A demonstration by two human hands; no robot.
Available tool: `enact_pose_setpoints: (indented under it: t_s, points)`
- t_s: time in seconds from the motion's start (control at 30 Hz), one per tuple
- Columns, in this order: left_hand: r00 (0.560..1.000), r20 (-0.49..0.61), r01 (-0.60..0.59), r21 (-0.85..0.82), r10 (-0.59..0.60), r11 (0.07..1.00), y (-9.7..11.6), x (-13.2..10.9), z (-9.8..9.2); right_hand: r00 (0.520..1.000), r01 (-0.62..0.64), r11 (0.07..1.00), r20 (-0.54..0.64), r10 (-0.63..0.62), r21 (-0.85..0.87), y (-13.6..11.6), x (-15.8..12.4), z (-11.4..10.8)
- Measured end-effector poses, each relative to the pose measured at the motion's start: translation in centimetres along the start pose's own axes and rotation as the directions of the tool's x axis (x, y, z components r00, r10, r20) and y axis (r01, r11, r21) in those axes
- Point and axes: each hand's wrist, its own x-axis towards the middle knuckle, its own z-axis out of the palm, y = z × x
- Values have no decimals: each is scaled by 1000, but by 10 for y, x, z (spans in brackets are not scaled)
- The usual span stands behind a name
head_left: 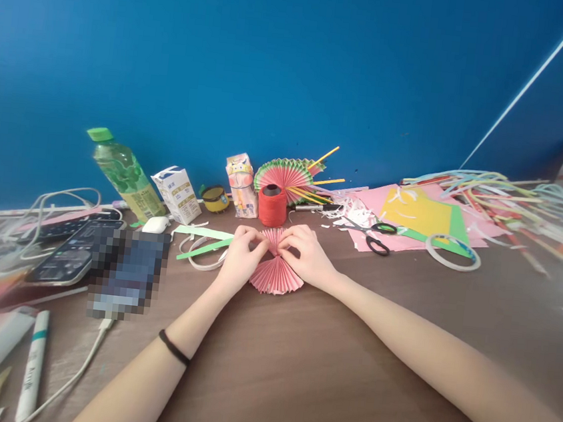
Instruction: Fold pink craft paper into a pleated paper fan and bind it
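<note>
A pink pleated paper fan (276, 276) stands fanned out above and below its narrow middle, near the centre of the desk. My left hand (245, 259) pinches it from the left, fingers bent together at the middle. From the right, my right hand (306, 255) pinches the same pleats, its fingertips close to those of my left hand. Just behind the hands is a red thread spool (272, 205). Green paper strips (204, 248) lie beside my left hand. Behind the spool rests a pink and green pleated fan (284, 171) with yellow sticks.
On the left are a green bottle (128, 178), a white box (177, 193), a phone (73, 249), cables and a white marker (34, 366). To the right lie black scissors (378, 245), a tape roll (452, 261), coloured paper (415, 213) and pipe cleaners. A blue wall (297, 58) rises behind.
</note>
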Motion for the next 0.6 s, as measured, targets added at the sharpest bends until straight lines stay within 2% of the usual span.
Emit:
enact_pose_setpoints:
  t_s: [0.23, 0.6]
  points:
    - [987, 156, -39, -1, 39, 999, -2, -1, 1, 1000, -20, 1000, -9, 20, 24, 1, 0, 0]
    - [982, 187, -25, -45, 33, 999, -2, -1, 2, 1000, -6, 998, 22, 5, 61, 2, 0, 1]
